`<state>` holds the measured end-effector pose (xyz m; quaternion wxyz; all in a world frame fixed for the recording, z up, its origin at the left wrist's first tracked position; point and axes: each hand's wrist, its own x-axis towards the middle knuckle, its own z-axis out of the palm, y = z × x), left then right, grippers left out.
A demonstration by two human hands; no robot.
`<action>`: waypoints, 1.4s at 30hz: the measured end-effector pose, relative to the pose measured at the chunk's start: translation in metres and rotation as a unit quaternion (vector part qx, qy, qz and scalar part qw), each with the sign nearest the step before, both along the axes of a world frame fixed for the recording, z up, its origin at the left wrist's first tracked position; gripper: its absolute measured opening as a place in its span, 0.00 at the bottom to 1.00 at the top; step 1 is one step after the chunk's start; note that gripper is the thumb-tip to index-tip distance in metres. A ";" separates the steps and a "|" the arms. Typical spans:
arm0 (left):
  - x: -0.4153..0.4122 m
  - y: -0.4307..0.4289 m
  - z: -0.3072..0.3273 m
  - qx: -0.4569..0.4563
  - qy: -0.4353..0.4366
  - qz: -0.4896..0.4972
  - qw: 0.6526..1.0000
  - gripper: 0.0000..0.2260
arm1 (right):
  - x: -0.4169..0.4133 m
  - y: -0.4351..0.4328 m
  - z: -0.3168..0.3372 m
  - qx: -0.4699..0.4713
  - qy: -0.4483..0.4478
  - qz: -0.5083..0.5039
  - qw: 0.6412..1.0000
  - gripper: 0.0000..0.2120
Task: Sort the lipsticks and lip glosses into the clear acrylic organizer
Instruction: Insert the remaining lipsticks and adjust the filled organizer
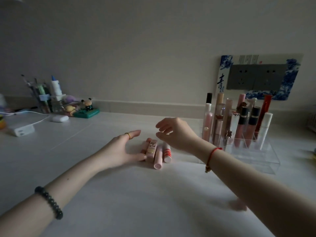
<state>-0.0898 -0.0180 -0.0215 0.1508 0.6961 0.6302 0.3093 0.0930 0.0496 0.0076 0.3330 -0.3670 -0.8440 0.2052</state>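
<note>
White and smooth, the bench (119,194) carries three lipsticks (158,153) lying side by side: a square pink case, a round pink tube, a red-striped one. Left hand (125,150) touches the case, fingers spread; right hand (174,132) hovers loosely open above. Clear acrylic organizer (253,151) stands just right, holding upright glosses.

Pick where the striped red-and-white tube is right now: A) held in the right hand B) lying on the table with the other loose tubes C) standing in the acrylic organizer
B: the striped tube lies on the table at the right end of the loose row, under the empty right hand.
</note>
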 end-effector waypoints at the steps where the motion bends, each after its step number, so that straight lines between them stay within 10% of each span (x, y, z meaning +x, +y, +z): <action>1: -0.003 0.000 -0.002 -0.007 0.015 -0.005 1.000 0.39 | -0.005 0.005 -0.003 -0.007 -0.020 0.005 1.000 0.13; 14: -0.012 0.010 -0.021 -0.015 -0.002 -0.043 0.999 0.24 | -0.048 0.028 -0.028 -0.061 -0.144 0.009 0.988 0.15; 27: 0.027 -0.004 0.008 0.120 -0.134 -0.028 0.983 0.33 | -0.014 0.000 0.012 -0.048 0.229 0.041 0.971 0.18; 42: 0.165 0.012 0.031 0.123 -0.296 -0.192 0.928 0.21 | 0.137 -0.035 0.052 -0.105 0.295 0.002 0.950 0.21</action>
